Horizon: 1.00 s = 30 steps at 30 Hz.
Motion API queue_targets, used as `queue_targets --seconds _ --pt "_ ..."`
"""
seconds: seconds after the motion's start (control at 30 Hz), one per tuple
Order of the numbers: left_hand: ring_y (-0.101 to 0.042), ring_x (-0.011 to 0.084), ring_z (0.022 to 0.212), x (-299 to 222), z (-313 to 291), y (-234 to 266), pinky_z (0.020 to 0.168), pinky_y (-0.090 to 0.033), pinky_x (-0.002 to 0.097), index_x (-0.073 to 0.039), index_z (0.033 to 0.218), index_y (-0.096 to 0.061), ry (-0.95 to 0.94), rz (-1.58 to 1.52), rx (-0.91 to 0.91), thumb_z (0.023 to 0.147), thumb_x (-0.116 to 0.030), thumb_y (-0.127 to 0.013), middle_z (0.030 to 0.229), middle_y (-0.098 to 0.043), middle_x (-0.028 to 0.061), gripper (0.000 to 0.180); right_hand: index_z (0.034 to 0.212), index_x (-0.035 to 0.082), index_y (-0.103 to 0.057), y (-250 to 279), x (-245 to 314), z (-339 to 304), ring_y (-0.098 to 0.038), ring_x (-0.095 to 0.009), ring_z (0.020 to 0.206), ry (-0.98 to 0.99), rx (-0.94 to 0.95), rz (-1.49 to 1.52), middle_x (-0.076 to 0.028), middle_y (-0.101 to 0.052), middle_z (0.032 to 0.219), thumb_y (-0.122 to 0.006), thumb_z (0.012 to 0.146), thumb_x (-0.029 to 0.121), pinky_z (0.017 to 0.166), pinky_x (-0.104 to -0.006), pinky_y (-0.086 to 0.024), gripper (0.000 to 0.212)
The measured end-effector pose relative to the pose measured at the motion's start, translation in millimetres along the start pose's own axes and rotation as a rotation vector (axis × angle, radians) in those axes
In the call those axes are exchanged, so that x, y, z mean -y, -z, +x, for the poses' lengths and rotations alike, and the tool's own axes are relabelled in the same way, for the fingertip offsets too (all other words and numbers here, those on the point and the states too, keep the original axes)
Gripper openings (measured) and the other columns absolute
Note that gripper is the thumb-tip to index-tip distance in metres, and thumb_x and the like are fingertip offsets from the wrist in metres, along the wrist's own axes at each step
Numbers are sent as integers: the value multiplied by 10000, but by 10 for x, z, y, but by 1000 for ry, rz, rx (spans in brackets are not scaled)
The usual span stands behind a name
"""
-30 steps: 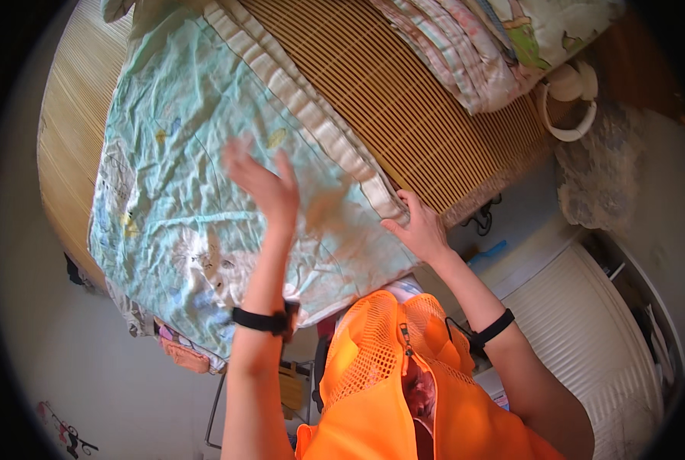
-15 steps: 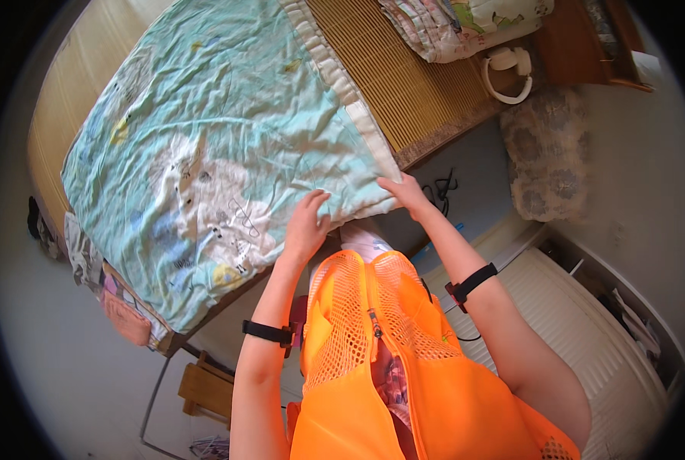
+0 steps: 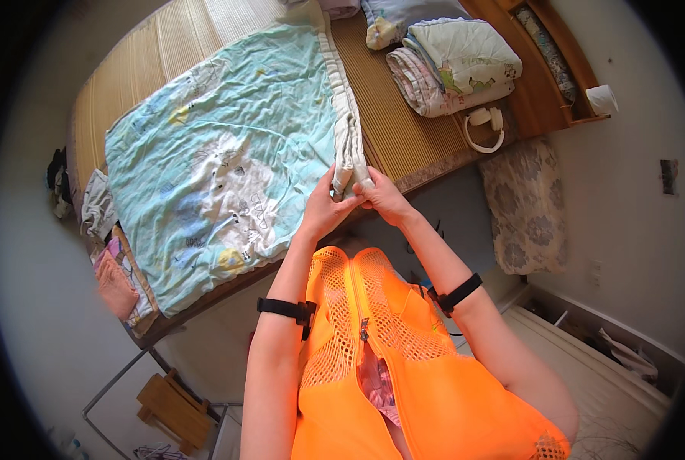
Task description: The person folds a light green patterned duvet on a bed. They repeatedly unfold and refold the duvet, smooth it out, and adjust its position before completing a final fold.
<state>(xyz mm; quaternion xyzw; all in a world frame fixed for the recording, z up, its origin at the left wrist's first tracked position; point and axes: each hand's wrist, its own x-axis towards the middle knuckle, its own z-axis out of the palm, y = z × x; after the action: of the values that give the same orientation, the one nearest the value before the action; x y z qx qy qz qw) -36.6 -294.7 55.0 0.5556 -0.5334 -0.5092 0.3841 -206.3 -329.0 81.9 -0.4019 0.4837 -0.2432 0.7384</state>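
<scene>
A light turquoise quilt with white animal figures lies spread across the bed. Its right side is gathered into a white layered fold that runs from the near edge toward the far side. At the near end of this fold, my left hand grips the quilt from the left, its thumb pointing right. My right hand is closed on the same end from the right. The hands nearly meet there, and some fingertips are hidden by the cloth.
A bamboo mat covers the bed. Folded bedding and white headphones lie at the right, near the wooden headboard. A floral cushion hangs beside the bed. A wooden folding stool stands at lower left.
The quilt's right edge has been drawn inward into a layered fold. My right hand has come left to meet the left one, which has closed on the cloth. The view has shifted.
</scene>
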Motion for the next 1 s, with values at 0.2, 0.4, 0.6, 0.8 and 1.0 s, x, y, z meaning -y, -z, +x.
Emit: queue_targets --seconds 0.2,0.4,0.6,0.8,1.0 --pt "-620 207 944 -176 200 22 821 -492 334 -54 1232 -574 27 47 -109 876 -243 -681 1081 -651 118 417 1143 116 -552 111 140 0 -502 -20 706 37 57 -74 59 -576 893 -651 896 245 562 -186 -403 295" --pt "-612 256 775 -929 157 178 711 -468 330 -42 1061 -654 -273 395 -496 901 -108 -606 856 -623 115 180 1036 75 -578 389 240 2 -483 -41 580 5 -173 14 33 -553 765 -689 856 213 456 -203 -373 253" --pt "-593 342 777 -1163 301 -324 672 -466 396 -59 998 -655 -110 501 -187 867 -118 -622 813 -566 130 147 965 28 -556 407 380 87 -514 -91 507 125 -124 -30 -18 -568 698 -720 804 198 425 -254 -393 285" --pt "-583 321 751 -983 339 -392 676 -484 401 -89 1098 -656 -43 509 -285 828 -92 -634 824 -564 112 271 994 34 -521 419 499 113 -511 -84 508 -20 -58 -78 -29 -572 729 -696 845 204 415 -242 -397 286" --pt "-602 311 813 -972 184 -241 700 -497 419 -91 1125 -643 -212 617 -353 747 -68 -688 857 -571 108 381 1061 55 -517 324 639 100 -474 -39 522 3 1 41 7 -561 761 -640 903 183 417 -190 -374 238"
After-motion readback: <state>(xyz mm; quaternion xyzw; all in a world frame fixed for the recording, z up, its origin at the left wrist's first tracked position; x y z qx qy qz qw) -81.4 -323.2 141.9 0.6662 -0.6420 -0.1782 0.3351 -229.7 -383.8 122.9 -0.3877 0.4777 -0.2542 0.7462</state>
